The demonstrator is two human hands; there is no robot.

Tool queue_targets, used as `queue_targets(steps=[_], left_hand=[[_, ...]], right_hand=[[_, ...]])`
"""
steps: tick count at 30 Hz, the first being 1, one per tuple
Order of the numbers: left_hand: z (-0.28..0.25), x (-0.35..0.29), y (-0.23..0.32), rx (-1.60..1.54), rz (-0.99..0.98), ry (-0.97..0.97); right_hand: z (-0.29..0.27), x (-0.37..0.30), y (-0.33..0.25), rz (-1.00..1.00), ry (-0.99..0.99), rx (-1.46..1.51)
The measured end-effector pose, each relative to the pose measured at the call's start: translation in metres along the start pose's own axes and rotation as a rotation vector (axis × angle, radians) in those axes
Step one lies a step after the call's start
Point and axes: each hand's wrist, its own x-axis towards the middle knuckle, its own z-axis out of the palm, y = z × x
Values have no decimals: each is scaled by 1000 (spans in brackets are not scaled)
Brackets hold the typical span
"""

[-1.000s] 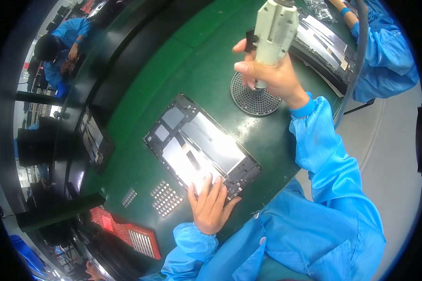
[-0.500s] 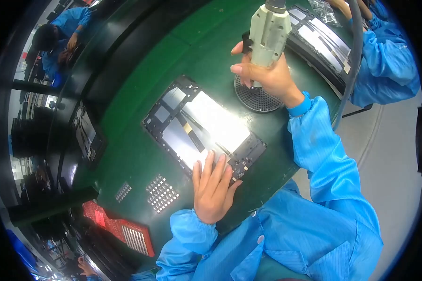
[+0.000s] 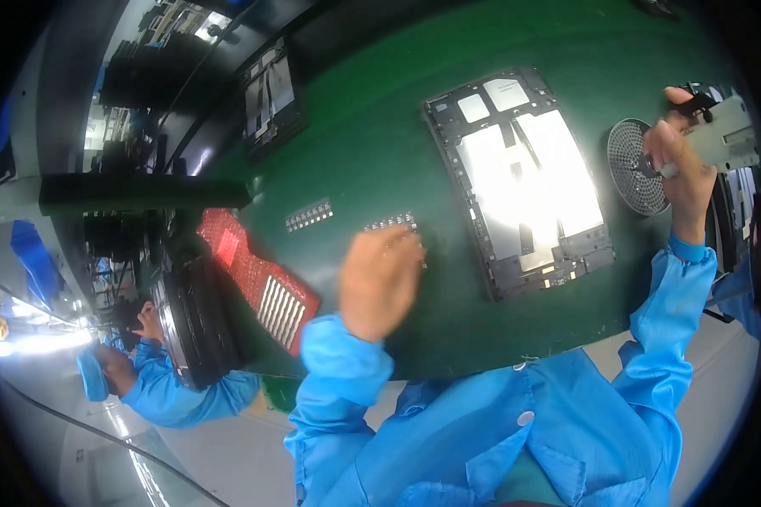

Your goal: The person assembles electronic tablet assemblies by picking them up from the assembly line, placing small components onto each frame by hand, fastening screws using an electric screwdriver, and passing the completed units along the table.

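Observation:
My left hand (image 3: 379, 279) is over a cluster of small metal pieces (image 3: 396, 221) on the green table, covering most of them. Its fingers curl downward but are smeared by motion, so whether they hold a piece is unclear. At the right, my right hand (image 3: 683, 177) grips a cream pistol-shaped electric screwdriver (image 3: 727, 135) with a black trigger. The tool's tip is at a round black dish full of small holes (image 3: 630, 165). Between my hands lies a flat tablet-like device (image 3: 495, 182), its inside exposed, with bright silver plates and a black frame; neither hand touches it.
A smaller group of metal pieces (image 3: 309, 215) lies left of my left hand. Beyond is a red bubble-wrap pouch (image 3: 243, 262) with silver strips on it. Another opened device (image 3: 272, 97) stands far left. A co-worker's blue sleeve (image 3: 186, 406) shows at the lower left, beside stacked black panels (image 3: 199, 325).
My left hand has left the device and moved left onto the small metal pieces. The view has swung left; my right hand still holds the screwdriver by the holed dish.

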Motion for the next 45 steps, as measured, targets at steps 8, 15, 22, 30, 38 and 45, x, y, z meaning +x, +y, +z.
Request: queue_targets(steps=[8, 15, 22, 30, 38, 45], left_hand=[[-28, 15, -58, -129, -278, -310], [-33, 10, -63, -577, -628, -263], [-15, 25, -82, -547, -529, -228], [-15, 3, -42, 59, 79, 58], [6, 7, 8, -791, -546, 173], [28, -3, 22, -347, -173, -11]], right_hand=[[9, -8, -18, 36, 54, 23], [15, -8, -22, 204, 16, 208], [13, -8, -18, 109, -19, 221], [17, -7, -31, 150, 45, 233], [14, -9, -18, 22, 40, 19], [15, -10, -5, 33, -24, 77]])
